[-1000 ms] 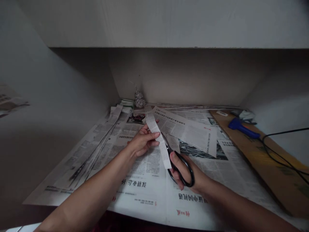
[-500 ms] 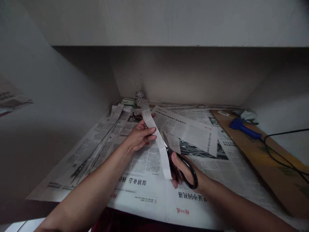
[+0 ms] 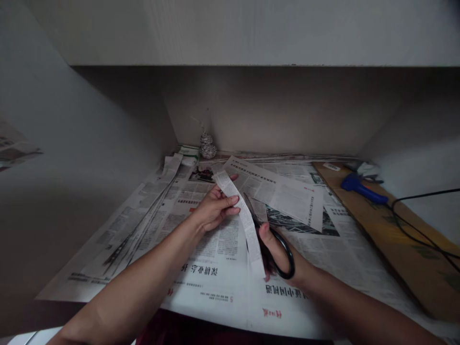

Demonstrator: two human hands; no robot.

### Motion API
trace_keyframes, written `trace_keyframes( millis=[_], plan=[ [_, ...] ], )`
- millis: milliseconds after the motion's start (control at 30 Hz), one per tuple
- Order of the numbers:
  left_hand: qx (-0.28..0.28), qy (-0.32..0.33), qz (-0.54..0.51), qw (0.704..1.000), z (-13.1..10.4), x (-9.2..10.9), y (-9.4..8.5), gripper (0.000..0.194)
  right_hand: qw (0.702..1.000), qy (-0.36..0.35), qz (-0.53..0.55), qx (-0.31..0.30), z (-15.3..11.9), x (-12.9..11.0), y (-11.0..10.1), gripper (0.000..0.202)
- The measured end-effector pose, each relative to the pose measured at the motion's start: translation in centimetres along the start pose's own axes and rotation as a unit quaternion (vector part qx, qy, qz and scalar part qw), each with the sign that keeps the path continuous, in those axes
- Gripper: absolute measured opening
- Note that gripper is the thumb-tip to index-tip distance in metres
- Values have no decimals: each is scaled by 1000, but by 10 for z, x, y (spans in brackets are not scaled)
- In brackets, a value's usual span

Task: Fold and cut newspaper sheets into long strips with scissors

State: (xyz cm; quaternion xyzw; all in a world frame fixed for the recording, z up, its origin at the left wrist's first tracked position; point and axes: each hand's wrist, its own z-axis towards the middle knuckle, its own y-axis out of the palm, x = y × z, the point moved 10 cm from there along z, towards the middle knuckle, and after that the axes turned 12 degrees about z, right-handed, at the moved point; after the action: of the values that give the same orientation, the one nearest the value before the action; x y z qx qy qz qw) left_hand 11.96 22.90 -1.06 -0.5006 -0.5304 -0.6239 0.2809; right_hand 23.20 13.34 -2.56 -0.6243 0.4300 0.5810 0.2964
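A long narrow newspaper strip (image 3: 247,224) slants across the middle of the view. My left hand (image 3: 216,207) pinches it between thumb and fingers near its upper end. Black-handled scissors (image 3: 282,251) are in my right hand (image 3: 275,247), with the thumb through one loop. Their blades point up and to the left, close beside the strip's right edge. The strip's lower end hangs by my right fingers, which are mostly hidden behind it and the handles. Printed newspaper sheets (image 3: 212,282) lie spread beneath both hands.
Cut strips (image 3: 143,225) lie in a bundle at the left. A small coiled paper figure (image 3: 207,146) stands at the back. On the right, a brown board (image 3: 402,258) carries a blue glue-gun-like tool (image 3: 363,189) with a black cable. A shelf edge (image 3: 251,65) overhangs the back.
The strip and my left hand have shifted slightly right and down. The strip's upper end now sits lower, uncovering the coiled figure. My right hand has moved slightly right with the scissors.
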Motion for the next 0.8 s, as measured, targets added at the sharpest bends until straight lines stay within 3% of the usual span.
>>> trace_keyframes(
  millis=[167, 267, 467, 600, 700, 800],
  plan=[
    [-3, 3, 6, 1000, 0, 5, -2, 73, 998, 17, 27, 47, -2, -5, -5, 68],
    [1, 8, 10, 1000, 1, 12, -9, 71, 999, 21, 8, 26, -1, -6, -4, 64],
    [59, 35, -2, 998, 5, 27, -34, 69, 999, 31, 5, -6, -2, -7, 1, 64],
    [24, 15, 8, 1000, 3, 18, -19, 70, 999, 4, -11, -34, -1, -10, 6, 67],
    [-8, -3, 5, 1000, 0, 7, -4, 71, 999, -4, -5, -37, 2, -7, 4, 68],
    [-14, -13, 7, 1000, -1, 0, 1, 73, 1000, -11, -3, -21, 4, -2, -1, 72]
  ],
)
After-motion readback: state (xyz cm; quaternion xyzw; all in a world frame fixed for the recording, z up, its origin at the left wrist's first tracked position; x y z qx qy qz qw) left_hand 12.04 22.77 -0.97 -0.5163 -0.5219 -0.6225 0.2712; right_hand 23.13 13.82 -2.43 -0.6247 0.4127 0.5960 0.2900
